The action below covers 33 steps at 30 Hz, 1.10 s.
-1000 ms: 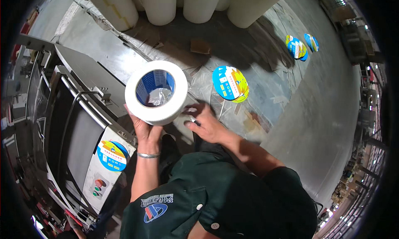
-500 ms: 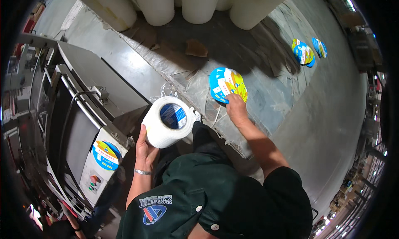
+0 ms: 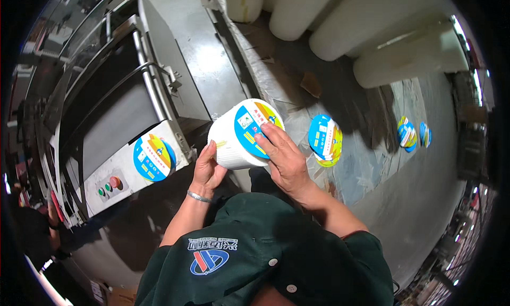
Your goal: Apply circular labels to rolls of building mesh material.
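A white roll, ribbed like mesh tape, is held in front of my body. My left hand is wrapped round its lower left side, some fingers hidden behind it. A round blue, yellow and white label covers the roll's end face, hiding the core opening. My right hand has its fingers bent against this label, pressing it to the roll; its thumb is mostly hidden. Right of my hand, a stack of similar round labels lies on the sheet-covered surface. Another pile of round labels sits on the machine's panel.
At left stands a machine with rollers and a red button beside green ones. Large white rolls stand at the back. Two more label stacks lie far right. A brown scrap lies on the sheeting. Another person is at far left.
My right hand has brought a label from the stack to the roll's end face. The roll's open core is now covered. My view has swung toward the machine on the left.
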Motion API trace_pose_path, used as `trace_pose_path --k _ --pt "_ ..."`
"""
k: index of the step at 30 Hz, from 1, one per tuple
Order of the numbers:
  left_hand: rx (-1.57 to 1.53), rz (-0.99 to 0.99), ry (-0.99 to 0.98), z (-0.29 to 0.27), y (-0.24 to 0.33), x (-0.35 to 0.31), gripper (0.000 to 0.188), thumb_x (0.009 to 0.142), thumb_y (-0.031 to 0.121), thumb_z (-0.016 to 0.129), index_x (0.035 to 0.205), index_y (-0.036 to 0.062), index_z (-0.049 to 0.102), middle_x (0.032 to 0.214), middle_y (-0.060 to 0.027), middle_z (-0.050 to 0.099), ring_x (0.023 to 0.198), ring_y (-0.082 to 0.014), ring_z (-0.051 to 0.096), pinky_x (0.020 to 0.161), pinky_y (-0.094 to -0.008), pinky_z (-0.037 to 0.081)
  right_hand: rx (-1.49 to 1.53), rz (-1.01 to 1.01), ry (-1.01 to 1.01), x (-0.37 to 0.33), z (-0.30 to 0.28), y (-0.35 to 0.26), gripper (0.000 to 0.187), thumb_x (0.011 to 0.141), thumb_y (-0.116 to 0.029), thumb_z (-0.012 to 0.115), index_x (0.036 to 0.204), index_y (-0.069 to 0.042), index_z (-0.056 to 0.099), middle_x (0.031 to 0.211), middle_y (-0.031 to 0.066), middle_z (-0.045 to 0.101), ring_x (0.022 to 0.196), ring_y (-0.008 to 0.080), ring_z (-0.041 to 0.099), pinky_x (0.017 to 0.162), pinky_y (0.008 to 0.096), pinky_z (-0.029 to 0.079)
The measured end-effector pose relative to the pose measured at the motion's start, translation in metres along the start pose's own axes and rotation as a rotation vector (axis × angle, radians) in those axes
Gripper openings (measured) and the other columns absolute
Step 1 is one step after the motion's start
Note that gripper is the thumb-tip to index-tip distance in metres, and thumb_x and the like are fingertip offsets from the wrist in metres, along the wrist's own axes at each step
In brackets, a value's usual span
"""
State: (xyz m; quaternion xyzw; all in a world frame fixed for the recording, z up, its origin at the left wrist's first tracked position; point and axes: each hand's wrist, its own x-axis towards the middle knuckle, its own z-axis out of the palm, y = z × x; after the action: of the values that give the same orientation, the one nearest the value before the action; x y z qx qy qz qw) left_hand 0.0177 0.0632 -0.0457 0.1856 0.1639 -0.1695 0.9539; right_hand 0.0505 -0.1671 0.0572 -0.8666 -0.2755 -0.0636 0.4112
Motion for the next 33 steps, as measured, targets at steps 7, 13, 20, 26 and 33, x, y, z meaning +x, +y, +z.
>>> trace_pose_path --k 7,13,20,26,33 --pt "-0.260 0.101 -0.098 -0.037 0.072 -0.041 0.056 0.101 0.025 0.059 0.146 -0.0051 0.045 0.145 -0.0213 0.056 0.135 -0.0357 0.053 0.116 -0.0525 0.040 -0.047 -0.148 -0.422 0.084 0.023 -0.075 0.082 0.069 -0.043 0.087 0.141 -0.016 0.057 0.160 0.0260 0.032 0.146 0.0569 0.023 0.118 0.0638 0.026" --pt "-0.319 0.207 -0.134 -0.037 0.156 -0.093 0.056 0.090 0.019 0.062 0.141 -0.0033 0.051 0.135 -0.0166 0.064 0.125 -0.0311 0.062 0.110 -0.0472 0.049 0.107 -0.300 -0.429 0.158 0.084 -0.131 0.071 0.058 -0.044 0.091 0.122 -0.024 0.068 0.159 0.0342 0.027 0.141 0.0562 0.033 0.115 0.0605 0.029" --pt "0.006 0.468 0.068 -0.015 0.272 -0.138 0.073 0.084 0.017 0.076 0.146 0.0004 0.042 0.135 -0.0133 0.059 0.127 -0.0229 0.058 0.110 -0.0389 0.047 0.186 -0.216 -0.174 0.223 0.190 -0.198 0.076 0.051 -0.033 0.092 0.121 -0.017 0.068 0.153 0.0365 0.037 0.136 0.0501 0.045 0.109 0.0537 0.041" --pt "0.413 0.666 0.341 -0.041 0.330 -0.154 0.110 0.082 0.004 0.079 0.164 0.0096 0.006 0.146 -0.0208 0.049 0.130 -0.0250 0.054 0.110 -0.0377 0.041 0.246 -0.063 -0.008 0.343 0.309 -0.206 0.071 0.059 -0.022 0.092 0.124 -0.013 0.065 0.154 0.0307 0.032 0.140 0.0417 0.041 0.098 0.0425 0.059" --pt "0.361 0.762 0.425 -0.087 0.390 -0.186 0.097 0.085 0.000 0.073 0.161 0.0038 0.012 0.130 -0.0207 0.057 0.118 -0.0245 0.059 0.106 -0.0374 0.045 -0.281 -0.162 0.059 0.475 0.432 -0.185 0.066 0.066 -0.050 0.087 0.118 -0.013 0.071 0.125 0.0232 0.058 0.114 0.0434 0.056 0.102 0.0508 0.047"
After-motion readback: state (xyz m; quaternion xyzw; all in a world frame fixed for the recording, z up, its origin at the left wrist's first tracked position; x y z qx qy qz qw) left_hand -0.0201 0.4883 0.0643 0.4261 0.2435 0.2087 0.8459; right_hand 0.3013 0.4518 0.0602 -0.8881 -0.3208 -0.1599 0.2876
